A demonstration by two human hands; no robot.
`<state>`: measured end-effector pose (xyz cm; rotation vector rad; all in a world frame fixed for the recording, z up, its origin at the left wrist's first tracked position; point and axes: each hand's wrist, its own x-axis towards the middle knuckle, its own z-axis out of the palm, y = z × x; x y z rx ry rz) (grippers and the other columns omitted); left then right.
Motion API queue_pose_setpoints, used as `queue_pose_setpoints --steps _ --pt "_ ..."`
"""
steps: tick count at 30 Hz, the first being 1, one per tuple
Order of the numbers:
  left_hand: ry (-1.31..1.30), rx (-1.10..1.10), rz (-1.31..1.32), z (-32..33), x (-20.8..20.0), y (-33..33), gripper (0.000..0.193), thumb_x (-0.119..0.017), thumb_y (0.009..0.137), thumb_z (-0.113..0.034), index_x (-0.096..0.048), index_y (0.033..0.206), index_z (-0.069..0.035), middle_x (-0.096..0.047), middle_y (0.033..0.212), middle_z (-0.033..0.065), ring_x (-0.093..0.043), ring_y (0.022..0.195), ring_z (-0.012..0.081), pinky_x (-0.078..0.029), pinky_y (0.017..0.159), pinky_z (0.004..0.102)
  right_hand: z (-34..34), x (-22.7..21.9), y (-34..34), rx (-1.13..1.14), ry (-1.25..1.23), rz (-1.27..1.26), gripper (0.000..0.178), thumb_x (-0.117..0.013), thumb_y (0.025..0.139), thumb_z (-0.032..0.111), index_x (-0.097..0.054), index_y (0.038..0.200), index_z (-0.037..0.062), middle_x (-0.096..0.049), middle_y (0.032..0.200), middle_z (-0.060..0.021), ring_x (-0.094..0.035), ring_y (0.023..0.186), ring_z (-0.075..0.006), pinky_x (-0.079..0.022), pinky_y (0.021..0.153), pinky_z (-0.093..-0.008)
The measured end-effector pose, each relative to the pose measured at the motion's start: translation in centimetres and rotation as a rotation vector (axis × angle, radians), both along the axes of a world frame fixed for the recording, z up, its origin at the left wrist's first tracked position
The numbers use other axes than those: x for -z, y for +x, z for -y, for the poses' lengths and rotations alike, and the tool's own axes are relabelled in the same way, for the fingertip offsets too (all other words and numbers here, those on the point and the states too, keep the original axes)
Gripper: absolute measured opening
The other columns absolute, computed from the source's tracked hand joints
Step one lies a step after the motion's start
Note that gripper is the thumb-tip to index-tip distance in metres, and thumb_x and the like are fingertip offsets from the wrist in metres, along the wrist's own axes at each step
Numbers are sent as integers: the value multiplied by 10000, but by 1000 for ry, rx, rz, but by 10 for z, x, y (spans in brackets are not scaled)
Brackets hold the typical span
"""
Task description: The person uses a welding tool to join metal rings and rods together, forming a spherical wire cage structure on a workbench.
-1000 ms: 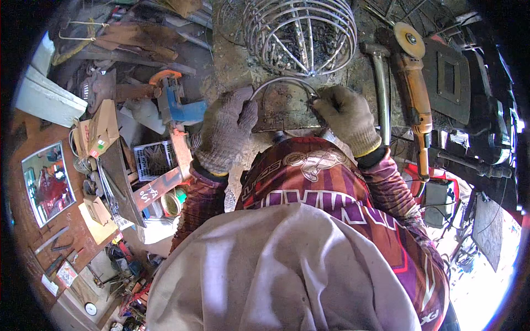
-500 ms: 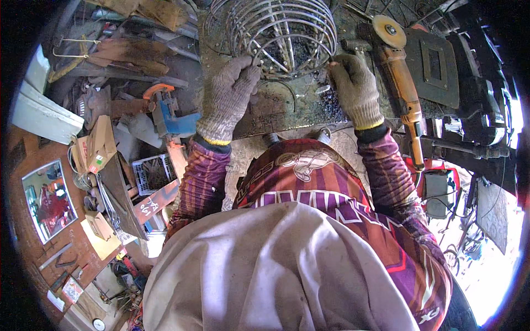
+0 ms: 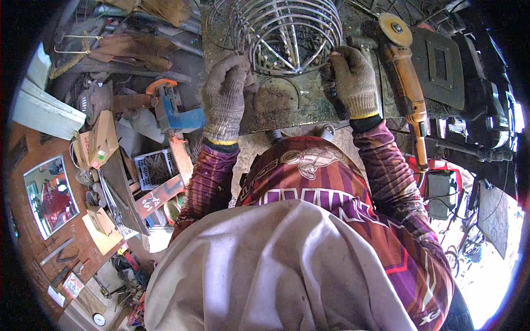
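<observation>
A cage of bent metal rods (image 3: pixel 298 70), with several curved hoops joined by straight bars, rests on the dark, grimy worktable (image 3: pixel 326 107) in front of me. My left hand (image 3: pixel 226 94), in a knitted grey glove, has its fingers curled against the cage's left near edge. On the opposite side my right hand (image 3: pixel 356 83), gloved alike, pinches the rim with thumb and fingers. The fingertips are partly hidden. A thin curved rod (image 3: pixel 300 96) lies on the tabletop between the hands.
An orange angle grinder (image 3: pixel 406 91) with a pale disc lies right of my right hand, near a hammer (image 3: pixel 361 42) and a dark plate with a rectangular opening (image 3: pixel 454 66). At left are a blue clamp-like tool (image 3: pixel 179 113) and a white crate (image 3: pixel 153 170).
The cage has tilted slightly, its near hoops showing a wider gap. My left hand has drawn back a little toward me, and my right hand has turned slightly at the rim.
</observation>
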<state>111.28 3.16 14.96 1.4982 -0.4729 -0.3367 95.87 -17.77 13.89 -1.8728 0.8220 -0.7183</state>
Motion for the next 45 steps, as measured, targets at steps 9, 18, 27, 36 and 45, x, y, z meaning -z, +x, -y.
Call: queue_pose_setpoints --steps 9,18,27,36,45 --pt "298 -45 550 13 0 -10 240 -688 903 -159 -666 1074 7 -682 911 69 -651 751 150 -533 683 260 -2 0 0 47 -64 1 245 -643 906 250 -700 1025 43 -705 926 -154 -675 847 -272 -509 789 -345" --pt "266 19 53 17 -7 -17 224 -638 938 -155 -613 1071 22 -673 839 79 -650 760 140 -532 722 284 5 1 -20 17 669 451 382 -478 1030 310 -624 1182 -9 -685 1017 -91 -633 891 -150 -502 808 -276" --pt "216 -19 106 15 6 -12 253 -683 900 -126 -635 1081 43 -684 913 105 -678 758 151 -573 668 276 2 2 -20 -95 418 88 273 -628 941 180 -645 1129 -17 -702 969 -94 -651 869 -141 -509 763 -255" --pt "86 16 -12 16 16 -14 212 -641 950 -162 -639 1068 14 -660 904 42 -639 762 114 -532 688 252 -2 7 -14 -48 482 123 205 -685 902 158 -691 1033 1 -705 892 -48 -634 815 -117 -501 745 -263" --pt "96 -54 -59 18 19 -18 266 -635 954 -188 -631 1131 11 -679 945 67 -648 799 119 -532 720 251 -6 -1 -15 -54 328 83 187 -675 914 152 -682 1018 -4 -698 906 -59 -625 825 -106 -497 751 -250"
